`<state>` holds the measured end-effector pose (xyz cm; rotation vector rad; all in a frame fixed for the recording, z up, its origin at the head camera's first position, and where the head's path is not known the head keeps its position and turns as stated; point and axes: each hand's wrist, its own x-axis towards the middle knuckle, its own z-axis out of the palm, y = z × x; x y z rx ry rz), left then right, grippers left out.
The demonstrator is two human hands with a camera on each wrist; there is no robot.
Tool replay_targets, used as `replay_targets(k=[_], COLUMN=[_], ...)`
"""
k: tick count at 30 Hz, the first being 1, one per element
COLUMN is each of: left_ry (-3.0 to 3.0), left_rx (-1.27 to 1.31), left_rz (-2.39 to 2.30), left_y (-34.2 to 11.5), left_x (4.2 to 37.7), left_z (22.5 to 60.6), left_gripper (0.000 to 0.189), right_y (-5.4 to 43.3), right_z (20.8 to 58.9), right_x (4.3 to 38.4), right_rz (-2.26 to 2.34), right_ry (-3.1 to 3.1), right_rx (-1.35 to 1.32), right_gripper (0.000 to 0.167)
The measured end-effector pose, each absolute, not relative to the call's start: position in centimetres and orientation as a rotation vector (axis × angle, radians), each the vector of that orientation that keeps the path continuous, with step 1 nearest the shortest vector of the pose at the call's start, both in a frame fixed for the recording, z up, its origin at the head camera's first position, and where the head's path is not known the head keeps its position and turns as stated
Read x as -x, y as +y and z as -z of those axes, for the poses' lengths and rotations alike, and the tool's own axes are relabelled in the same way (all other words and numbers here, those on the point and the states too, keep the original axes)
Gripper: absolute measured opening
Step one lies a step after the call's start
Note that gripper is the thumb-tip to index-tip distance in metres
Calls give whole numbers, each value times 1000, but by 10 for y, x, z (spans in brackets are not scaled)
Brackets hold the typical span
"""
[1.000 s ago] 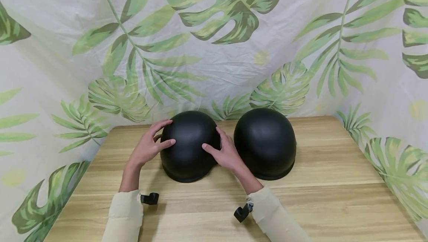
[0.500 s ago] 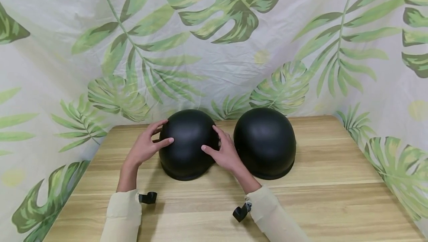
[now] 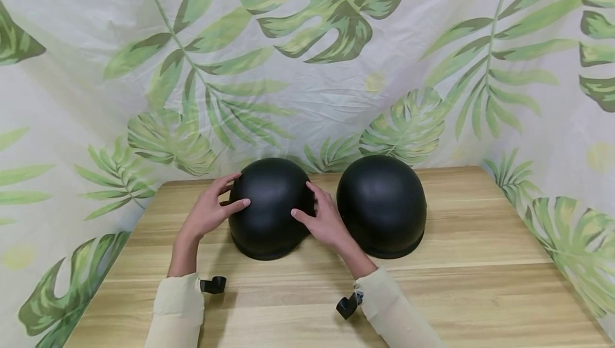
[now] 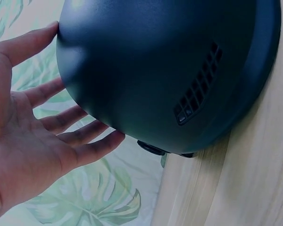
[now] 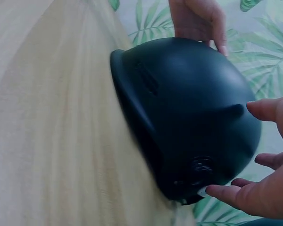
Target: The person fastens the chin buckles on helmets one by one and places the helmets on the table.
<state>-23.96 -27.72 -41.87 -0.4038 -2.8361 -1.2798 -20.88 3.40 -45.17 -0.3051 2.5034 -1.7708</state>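
Two matte black helmets stand dome-up side by side on a wooden table [image 3: 471, 241]. My left hand [image 3: 211, 212] lies against the left flank of the left helmet [image 3: 270, 204], fingers spread and fairly straight, thumb tip on the front. My right hand [image 3: 323, 219] touches its right flank, in the gap beside the right helmet [image 3: 381, 204]. In the left wrist view the left hand [image 4: 33, 136] cups the helmet [image 4: 165, 70] with its fingertips, near a vent slot. In the right wrist view the right hand [image 5: 264, 179] touches the helmet [image 5: 188, 113] with its fingertips, and the left hand [image 5: 198, 19] shows beyond the dome.
A white cloth with green leaf print [image 3: 307, 70] hangs close behind and around the table. Bare wooden tabletop stretches in front of the helmets and to the right. Small black camera clips [image 3: 213, 285] sit at both cuffs.
The left helmet and both hands shifted slightly back and left over the last second. In the last half second they barely moved.
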Motion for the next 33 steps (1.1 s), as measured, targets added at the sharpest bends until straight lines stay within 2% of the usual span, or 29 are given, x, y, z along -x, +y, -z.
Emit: replay_targets(k=[8,13,19,33], left_ry=[-2821,-2734,-2595,-2594], left_rx=[447,475,556,713], left_rz=[1189,1092,1014,1096], left_y=[-269,-258,-226,-149], left_x=[238,234,223,214], left_z=[412,404,386,376], left_gripper=[79,72,65,64], right_y=[57,82,122,194], right_z=[430,417,403,397], right_x=[207,203,196,189], right_rz=[1825,1826,1905,1961], right_ry=[2495,2504,2539,2698], right_rx=[277,350,395,178], right_gripper=[75,68,62,59])
